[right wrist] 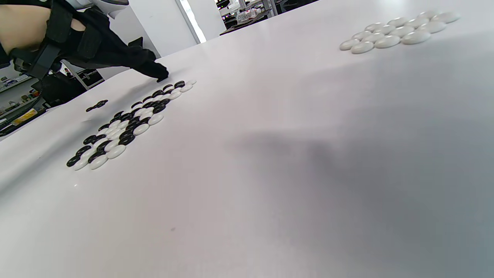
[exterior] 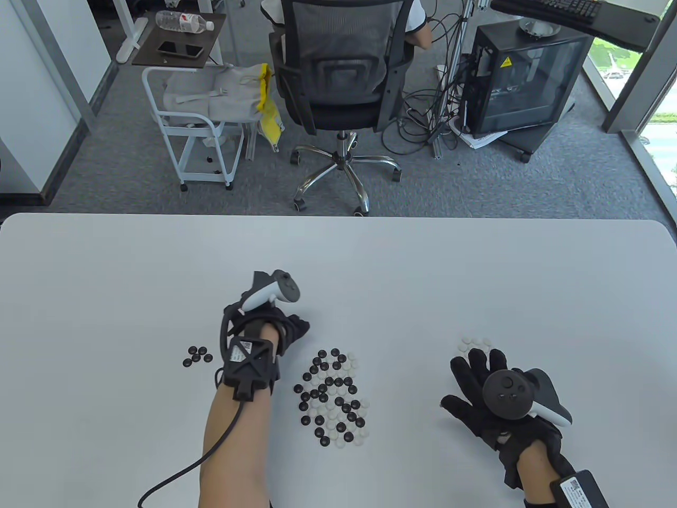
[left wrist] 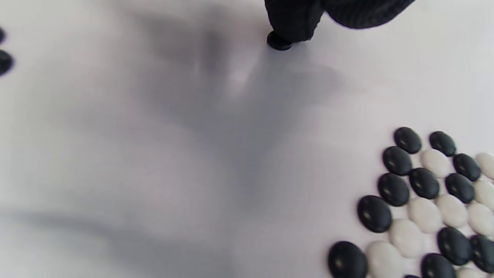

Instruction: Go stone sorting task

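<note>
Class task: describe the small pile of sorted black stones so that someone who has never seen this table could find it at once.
Start at the white table and find the big mixed patch of stones near its middle. Look left past the left hand to the black pile. It holds only a few stones, all black, whereas the white pile by the right hand is all white.

White table [exterior: 370,264]: mixed stone pile [exterior: 334,397] centre, black group [exterior: 197,356] left, white group [exterior: 475,344] right.
</note>
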Available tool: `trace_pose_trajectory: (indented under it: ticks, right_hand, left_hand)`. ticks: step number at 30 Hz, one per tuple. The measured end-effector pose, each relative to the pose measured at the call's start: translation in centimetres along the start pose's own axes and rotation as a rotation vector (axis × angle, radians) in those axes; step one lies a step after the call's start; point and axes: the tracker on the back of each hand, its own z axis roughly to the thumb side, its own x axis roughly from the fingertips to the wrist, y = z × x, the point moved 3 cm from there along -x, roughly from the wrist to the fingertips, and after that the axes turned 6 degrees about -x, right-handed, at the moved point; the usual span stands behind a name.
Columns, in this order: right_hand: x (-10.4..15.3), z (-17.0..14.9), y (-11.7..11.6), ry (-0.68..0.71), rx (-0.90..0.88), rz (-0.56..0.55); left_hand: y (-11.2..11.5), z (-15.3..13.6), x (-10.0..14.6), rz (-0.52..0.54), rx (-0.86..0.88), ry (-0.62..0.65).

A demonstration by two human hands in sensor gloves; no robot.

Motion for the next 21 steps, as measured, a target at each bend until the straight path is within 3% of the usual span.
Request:
trace_pose_trajectory:
  ticks: [4,8,21]
  right_hand:
    - [-0.1,0.1,-0.2,-0.002,0.002,0.009]
    - [-0.2,0.1,-0.3,-0.002,0.0,0.017]
    - [-0.2,0.1,-0.3,0.002,0.0,0.016]
  left_hand:
    - [0.3,-5.1,0.8,-0.007,0.054,-0.098]
    - [0.6,-8.1,1.7,-0.011,0.067,-0.152]
    - [1.2,-11.7,2.7,-0.01,0.068,-0.25]
